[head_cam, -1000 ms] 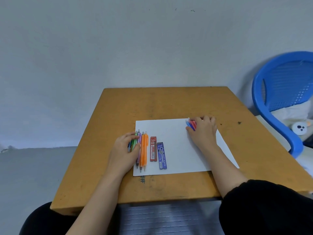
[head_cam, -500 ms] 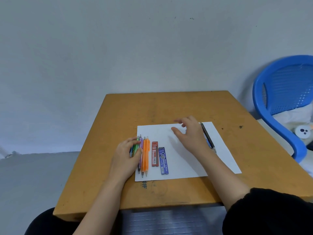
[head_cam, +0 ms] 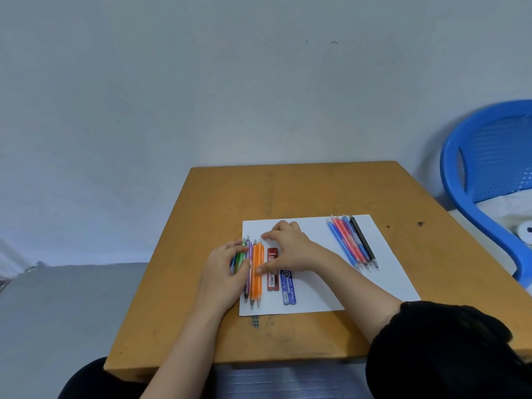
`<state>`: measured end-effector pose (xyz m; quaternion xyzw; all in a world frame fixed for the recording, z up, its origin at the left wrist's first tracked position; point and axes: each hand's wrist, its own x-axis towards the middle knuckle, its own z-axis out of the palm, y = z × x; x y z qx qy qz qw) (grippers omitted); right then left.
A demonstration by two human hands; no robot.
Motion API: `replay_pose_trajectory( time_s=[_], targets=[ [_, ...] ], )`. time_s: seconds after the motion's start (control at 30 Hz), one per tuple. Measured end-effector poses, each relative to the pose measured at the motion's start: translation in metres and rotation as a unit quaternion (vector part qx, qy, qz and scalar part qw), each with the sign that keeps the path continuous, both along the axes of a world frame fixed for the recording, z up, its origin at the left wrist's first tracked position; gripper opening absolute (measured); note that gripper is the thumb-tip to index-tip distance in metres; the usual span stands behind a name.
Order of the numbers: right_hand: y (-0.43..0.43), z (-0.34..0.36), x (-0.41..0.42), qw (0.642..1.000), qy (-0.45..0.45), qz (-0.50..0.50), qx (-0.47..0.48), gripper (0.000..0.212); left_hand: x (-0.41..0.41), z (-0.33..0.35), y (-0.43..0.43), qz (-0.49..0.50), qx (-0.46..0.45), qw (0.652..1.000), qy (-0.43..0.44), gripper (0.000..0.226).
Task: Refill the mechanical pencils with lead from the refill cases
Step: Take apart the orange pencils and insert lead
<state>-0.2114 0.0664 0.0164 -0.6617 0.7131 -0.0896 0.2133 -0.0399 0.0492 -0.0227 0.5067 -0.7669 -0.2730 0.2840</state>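
Note:
On a white sheet of paper [head_cam: 316,295] lie two orange mechanical pencils [head_cam: 256,283], a purple one [head_cam: 247,286] and a green one [head_cam: 239,259]. Beside them are a red 2B lead case [head_cam: 273,282] and a blue lead case [head_cam: 289,290]. My left hand [head_cam: 224,272] lies over the left pencils, with finger and thumb curled round the green one. My right hand [head_cam: 290,249] reaches across the cases. Its forefinger tip and thumb tip touch the right orange pencil. It hides the tops of both cases.
A row of several blue, red and black pencils [head_cam: 352,243] lies on the paper's right side. The paper sits on a small orange-brown table [head_cam: 288,191] against a grey wall. A blue plastic chair [head_cam: 460,156] stands to the right.
My right hand left the row of pencils on the right and moved left across the paper to the orange pencils. My left hand stayed on the left pencils.

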Motion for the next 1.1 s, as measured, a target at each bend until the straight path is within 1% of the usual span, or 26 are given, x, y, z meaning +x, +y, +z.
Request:
replay_pose_trajectory(
  time_s=[0.2, 0.4, 0.47, 0.53, 0.67, 0.8, 0.9, 1.0, 1.1],
  targets=[
    [-0.006, 0.003, 0.000, 1.000, -0.007, 0.009, 0.028, 0.084, 0.000, 0.000, -0.001, 0.000, 0.003, 1.000, 0.000, 0.031],
    [-0.005, 0.004, 0.002, 0.999, -0.044, -0.019, 0.025, 0.080, 0.000, -0.001, -0.001, -0.002, -0.001, 1.000, 0.005, 0.029],
    [-0.003, 0.007, 0.004, 0.996, -0.080, -0.034, 0.024, 0.077, 0.000, -0.001, -0.001, -0.002, -0.003, 1.000, 0.007, 0.029],
    [0.000, 0.010, 0.005, 0.987, -0.150, -0.055, 0.024, 0.070, 0.001, -0.002, -0.001, -0.003, -0.008, 1.000, 0.009, 0.029],
    [0.005, 0.014, 0.004, 0.945, -0.311, -0.102, -0.002, 0.041, 0.001, -0.002, -0.001, -0.006, -0.016, 1.000, 0.014, 0.028],
    [0.010, 0.013, -0.002, 0.908, -0.389, -0.149, -0.040, 0.020, 0.001, -0.003, 0.000, -0.005, -0.016, 1.000, 0.027, 0.030],
    [0.013, 0.012, -0.008, 0.863, -0.466, -0.177, -0.078, 0.014, 0.002, -0.003, 0.002, -0.004, -0.038, 0.999, 0.029, 0.030],
    [0.017, 0.012, -0.013, 0.814, -0.529, -0.213, -0.115, 0.012, 0.002, -0.003, 0.003, -0.017, -0.085, 0.996, 0.037, 0.028],
    [0.021, 0.010, -0.018, 0.765, -0.584, -0.237, -0.135, 0.008, 0.002, -0.003, 0.005, -0.028, -0.132, 0.990, 0.040, 0.039]
  ],
)
